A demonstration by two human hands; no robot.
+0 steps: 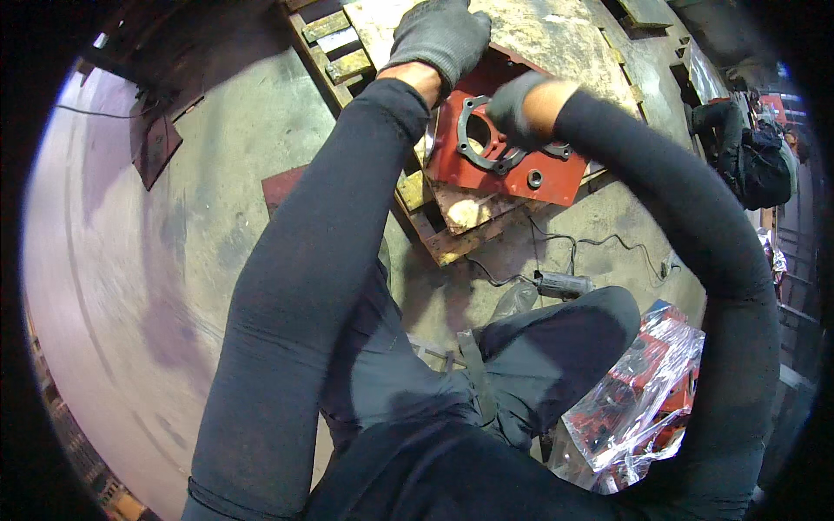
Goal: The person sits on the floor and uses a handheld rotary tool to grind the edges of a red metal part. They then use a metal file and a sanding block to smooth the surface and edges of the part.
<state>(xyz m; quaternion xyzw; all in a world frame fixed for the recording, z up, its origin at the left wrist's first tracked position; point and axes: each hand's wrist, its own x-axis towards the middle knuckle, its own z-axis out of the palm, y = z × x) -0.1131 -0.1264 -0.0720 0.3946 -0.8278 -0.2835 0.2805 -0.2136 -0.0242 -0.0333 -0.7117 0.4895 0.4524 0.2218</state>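
Note:
A red metal housing [556, 178] lies on a stained wooden board on a pallet. A dark bolted ring flange [469, 149] surrounds a round opening in its near face, and a small round port [534, 179] sits to the right. At the housing's far left corner, my left hand [443, 39] wears a grey glove and is closed on the edge, its fingertips largely hidden. My right hand [514, 111], also gloved, is over the right side of the flange. Motion blur and the hand's back hide its fingers, so whatever it holds cannot be made out.
The wooden pallet [447, 247] supports the board. Near my knee, a dark cylindrical tool [563, 284] lies on the floor with a cable. Red parts under clear plastic wrap [638, 386] are at lower right. Another person [751, 152] is at far right.

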